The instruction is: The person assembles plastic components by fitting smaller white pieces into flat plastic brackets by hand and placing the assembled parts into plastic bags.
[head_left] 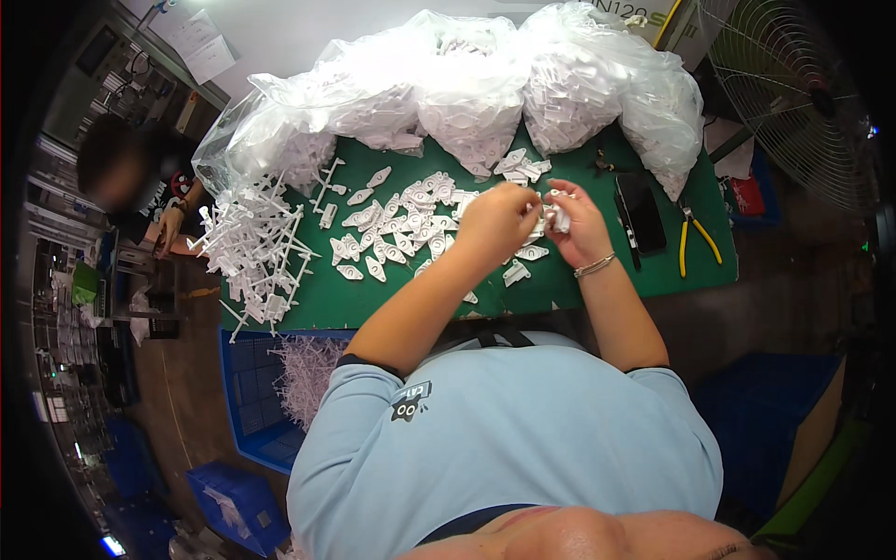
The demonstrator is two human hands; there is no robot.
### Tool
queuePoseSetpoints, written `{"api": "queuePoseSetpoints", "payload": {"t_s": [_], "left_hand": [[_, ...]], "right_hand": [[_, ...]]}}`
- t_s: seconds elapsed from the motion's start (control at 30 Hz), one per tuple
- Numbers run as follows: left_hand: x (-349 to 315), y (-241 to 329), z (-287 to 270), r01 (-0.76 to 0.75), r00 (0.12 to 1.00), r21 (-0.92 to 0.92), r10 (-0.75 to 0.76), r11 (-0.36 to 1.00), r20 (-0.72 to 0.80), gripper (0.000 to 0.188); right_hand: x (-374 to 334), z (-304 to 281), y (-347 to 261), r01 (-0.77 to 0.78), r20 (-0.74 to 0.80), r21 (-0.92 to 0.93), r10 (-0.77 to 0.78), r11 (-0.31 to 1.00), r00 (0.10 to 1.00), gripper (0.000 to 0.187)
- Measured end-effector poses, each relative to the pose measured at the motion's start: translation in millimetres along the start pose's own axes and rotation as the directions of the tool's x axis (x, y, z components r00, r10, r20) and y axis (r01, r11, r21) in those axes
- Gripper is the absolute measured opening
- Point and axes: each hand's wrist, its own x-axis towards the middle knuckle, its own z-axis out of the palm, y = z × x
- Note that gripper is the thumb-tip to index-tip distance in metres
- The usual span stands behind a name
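Note:
My left hand (499,222) and my right hand (582,233) are close together over the green table (597,285). Curled in the fingers of my right hand are small white plastic parts (560,220). My left fingers are pinched beside them; what they grip is hidden. Left of my hands, many flat white diamond-shaped plastic pieces (392,224) lie spread out. A small group of white pieces (521,166) lies just beyond my hands, and one white piece (514,272) is nearer me.
Clear bags (467,93) of white parts line the far edge. White plastic sprues (252,247) heap at left, above a blue crate (257,401). A phone (639,213) and yellow-handled pliers (695,245) lie right. A fan (793,65) stands far right; another person (154,187) is at left.

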Motion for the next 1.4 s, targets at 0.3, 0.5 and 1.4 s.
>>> {"api": "queuePoseSetpoints", "payload": {"t_s": [0.3,0.5,1.4], "left_hand": [[77,-54,22,-0.318,0.916,0.441,0.152,0.84,0.37,0.031],[69,-55,21,-0.3,0.9,0.525,0.055,0.796,0.432,0.033],[-9,-68,-3,0.378,0.834,-0.818,-0.222,-0.434,0.504,0.048]], "right_hand": [[2,-33,-24,0.305,-0.025,-0.055,-0.307,0.951,0.951,0.016],[15,-40,-36,0.372,0.027,-0.528,-0.423,0.763,0.906,0.013],[15,79,-44,0.839,0.807,-0.543,-0.293,-0.031,0.512,0.03]]}}
